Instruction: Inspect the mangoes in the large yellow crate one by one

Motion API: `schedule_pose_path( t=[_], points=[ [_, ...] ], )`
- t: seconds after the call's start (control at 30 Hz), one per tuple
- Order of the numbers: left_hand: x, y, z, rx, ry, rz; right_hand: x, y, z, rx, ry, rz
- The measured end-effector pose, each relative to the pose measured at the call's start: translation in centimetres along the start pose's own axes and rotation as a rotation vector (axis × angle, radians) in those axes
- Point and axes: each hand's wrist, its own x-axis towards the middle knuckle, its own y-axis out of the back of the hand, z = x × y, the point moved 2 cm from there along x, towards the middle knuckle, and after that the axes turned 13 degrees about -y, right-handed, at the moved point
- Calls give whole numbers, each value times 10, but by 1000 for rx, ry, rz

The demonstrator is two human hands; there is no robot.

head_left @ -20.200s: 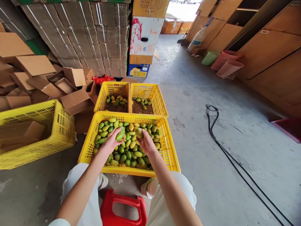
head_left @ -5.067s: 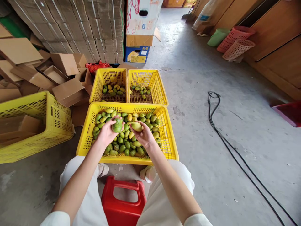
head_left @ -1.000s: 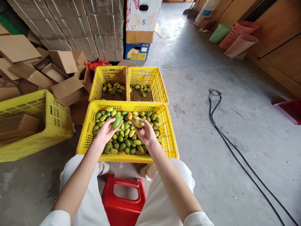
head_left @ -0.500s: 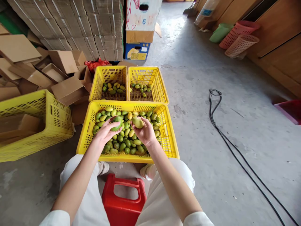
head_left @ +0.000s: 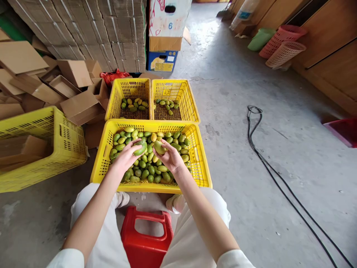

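My left hand (head_left: 126,156) is closed around a green mango (head_left: 140,147), its thumb and fingers at the sides. A paler, yellow-green mango (head_left: 159,147) is gripped in my right hand (head_left: 171,158). Both are held close together, a small gap between them, above a large yellow crate (head_left: 206,175). Many loose mangoes (head_left: 151,170), green to yellow, fill the bottom of that crate. Behind it stand two smaller yellow crates: the left one (head_left: 109,108) and the right one (head_left: 192,108) each hold several mangoes.
A red plastic stool (head_left: 146,238) is between my legs. At the left, another yellow crate (head_left: 67,149) holds cardboard, beside a heap of cardboard boxes (head_left: 80,106). Bundled flat cartons (head_left: 83,33) rise behind. A black cable (head_left: 262,160) lies on the floor at right, plastic baskets (head_left: 284,41) farther back.
Both hands stay over the large crate, each still holding a mango. The mangoes have been turned in the fingers, and the right one has shifted slightly left, toward the other.
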Motion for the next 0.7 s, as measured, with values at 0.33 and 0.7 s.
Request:
schedule_pose_path(
  t=[0.33,0.7],
  points=[
    [6,9,-9,12,-38,42,9,7,-1,43,68,113],
    [6,21,-40,-90,205,442,48,58,18,-6,27,303]
  ],
)
